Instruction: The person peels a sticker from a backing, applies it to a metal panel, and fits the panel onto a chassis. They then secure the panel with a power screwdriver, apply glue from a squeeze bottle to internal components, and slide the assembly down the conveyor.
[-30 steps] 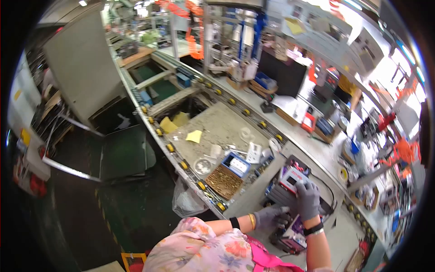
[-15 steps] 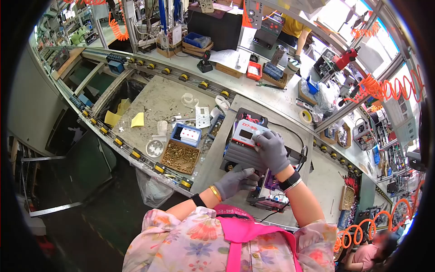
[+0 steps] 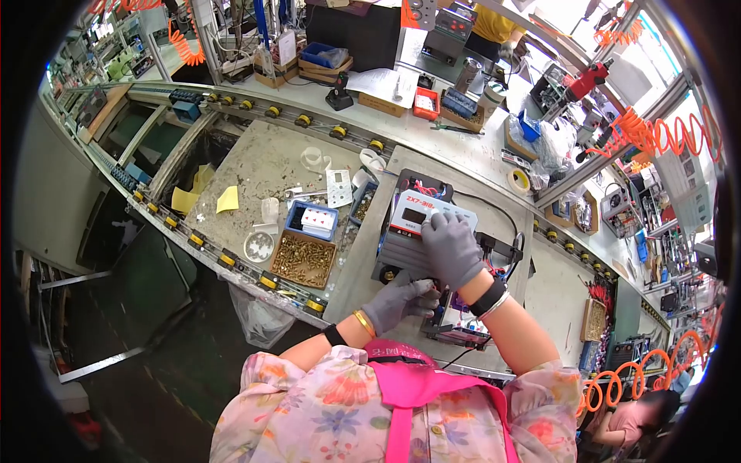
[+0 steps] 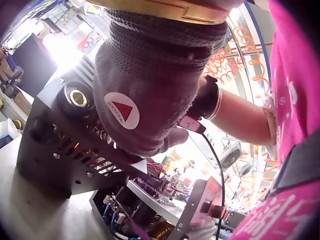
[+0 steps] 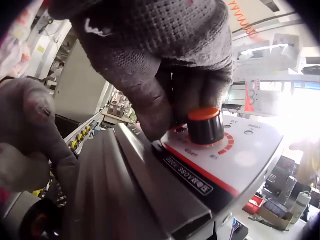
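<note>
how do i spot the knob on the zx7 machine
Find the machine marked ZX7 under the right hand. On its white panel, a black knob stands beside a printed red arc. Its orange cap sets it apart from the flat markings nearby.

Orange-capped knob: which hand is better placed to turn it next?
Right, probably: the right hand is over the white panel, its fingers close beside the orange-capped knob. The left hand is by the brass-ringed socket, farther off.
</note>
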Demonstrator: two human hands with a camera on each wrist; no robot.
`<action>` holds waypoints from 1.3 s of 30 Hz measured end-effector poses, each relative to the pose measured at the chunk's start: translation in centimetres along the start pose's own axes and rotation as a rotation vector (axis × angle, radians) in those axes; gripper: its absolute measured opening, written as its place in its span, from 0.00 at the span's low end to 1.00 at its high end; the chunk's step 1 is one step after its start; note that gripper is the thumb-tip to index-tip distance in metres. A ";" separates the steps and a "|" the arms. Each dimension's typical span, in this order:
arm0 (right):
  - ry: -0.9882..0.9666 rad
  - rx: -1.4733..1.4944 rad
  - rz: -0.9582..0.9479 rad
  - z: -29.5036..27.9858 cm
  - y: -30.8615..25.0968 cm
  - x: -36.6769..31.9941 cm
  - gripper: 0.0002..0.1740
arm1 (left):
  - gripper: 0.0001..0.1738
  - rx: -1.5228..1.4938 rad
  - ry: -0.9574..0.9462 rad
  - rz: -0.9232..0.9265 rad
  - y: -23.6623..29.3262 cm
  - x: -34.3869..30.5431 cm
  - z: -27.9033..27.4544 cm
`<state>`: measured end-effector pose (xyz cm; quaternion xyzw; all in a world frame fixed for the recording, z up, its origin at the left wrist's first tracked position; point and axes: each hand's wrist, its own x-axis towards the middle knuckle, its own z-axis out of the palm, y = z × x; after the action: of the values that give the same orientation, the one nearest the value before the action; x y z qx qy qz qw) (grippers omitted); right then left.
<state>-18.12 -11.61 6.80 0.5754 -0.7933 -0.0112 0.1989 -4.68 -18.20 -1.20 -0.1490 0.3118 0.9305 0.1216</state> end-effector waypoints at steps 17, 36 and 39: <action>0.174 0.396 0.125 0.0 1.5 -0.9 0.10 | 0.20 -0.030 -0.017 -0.005 0.2 -0.2 0.0; 0.257 0.226 0.276 -0.3 0.7 -3.4 0.26 | 0.16 -0.039 -0.035 -0.116 -1.8 -0.7 -1.6; 0.151 0.274 0.321 0.1 0.3 -3.4 0.25 | 0.18 0.024 0.016 -0.113 -2.5 -0.8 -2.6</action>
<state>-17.52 -8.42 5.71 0.4625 -0.8516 0.1716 0.1772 -2.58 -18.00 -4.23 -0.1723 0.3151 0.9170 0.1732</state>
